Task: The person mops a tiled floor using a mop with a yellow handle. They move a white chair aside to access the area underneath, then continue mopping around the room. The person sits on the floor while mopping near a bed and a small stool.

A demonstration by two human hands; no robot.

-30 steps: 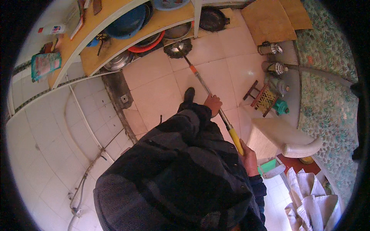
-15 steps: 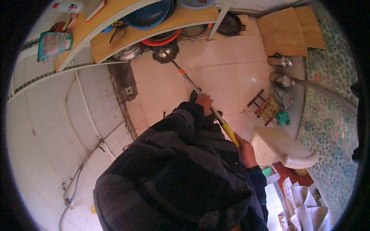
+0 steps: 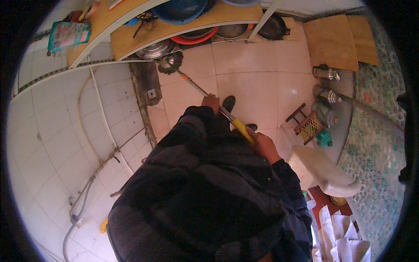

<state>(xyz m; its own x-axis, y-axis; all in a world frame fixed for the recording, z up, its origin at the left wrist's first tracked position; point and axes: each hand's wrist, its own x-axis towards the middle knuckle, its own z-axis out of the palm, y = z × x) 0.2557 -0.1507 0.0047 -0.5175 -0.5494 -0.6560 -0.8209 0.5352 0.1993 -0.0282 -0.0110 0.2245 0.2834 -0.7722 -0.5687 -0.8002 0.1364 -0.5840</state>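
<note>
Close to me, a person in a dark cloth coat (image 3: 196, 192) bends over a long, silver metal mop with a shaggy, dark grey head (image 3: 195, 85). The right hand (image 3: 265, 146) is curled around the smooth yellow handle (image 3: 241, 129) at the top end, with no gap that I can see. The left hand (image 3: 211, 103) is wrapped snugly around the silver pole, lower down. A black shoe (image 3: 228, 104) peeks out just beside the pole.

Off to the right sit a cream padded seat (image 3: 318, 168) and a little red-brown stool with a woven top (image 3: 307, 127). Shiny round metal jugs (image 3: 326, 94) stand near it.

The mop slants away to the left, past an orange band (image 3: 185, 77). Its shaggy head is down by the pink-tan tiled floor (image 3: 246, 89), near a small square drain (image 3: 152, 93). It is right beside a round silver pan (image 3: 153, 50); I can't tell if they touch.

Farther off, a red bowl (image 3: 196, 39) sits under a yellow-brown wooden shelf (image 3: 229, 17), and a big blue bowl (image 3: 181, 12) sits on it.
</note>
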